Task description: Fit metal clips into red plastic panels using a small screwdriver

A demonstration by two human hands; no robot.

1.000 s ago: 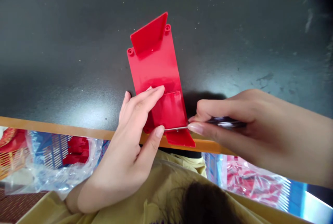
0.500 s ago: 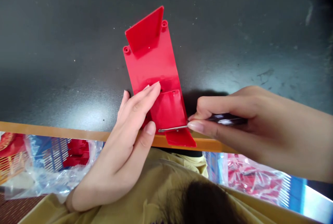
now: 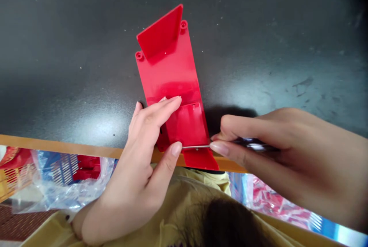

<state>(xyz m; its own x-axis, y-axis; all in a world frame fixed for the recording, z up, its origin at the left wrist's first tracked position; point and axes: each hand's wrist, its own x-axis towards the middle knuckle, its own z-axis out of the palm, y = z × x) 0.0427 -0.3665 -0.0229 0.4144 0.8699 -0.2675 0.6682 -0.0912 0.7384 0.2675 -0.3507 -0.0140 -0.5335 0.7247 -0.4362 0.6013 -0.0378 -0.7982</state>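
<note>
A red plastic part (image 3: 174,72) with upright end flaps and round screw posts lies on the black tabletop, its near end reaching over the front edge. My left hand (image 3: 140,159) rests on its near left side, fingers stretched out, and the thumb tip meets the end of the tool. In my right hand (image 3: 276,147), thumb and fingers pinch a slim tool with a dark handle and a thin metal shaft (image 3: 195,147). That shaft lies across the part along the base of its near flap. My left thumb hides the tool's tip.
The tabletop has an orange edge strip (image 3: 71,145). Below it at left stand a blue basket (image 3: 67,166) with red parts and clear plastic, and an orange basket (image 3: 14,182). At lower right, red pieces in clear plastic (image 3: 267,197) sit in a blue basket.
The tool and my right hand have shifted slightly down and right in view. My left thumb now covers the tool's tip, which showed before.
</note>
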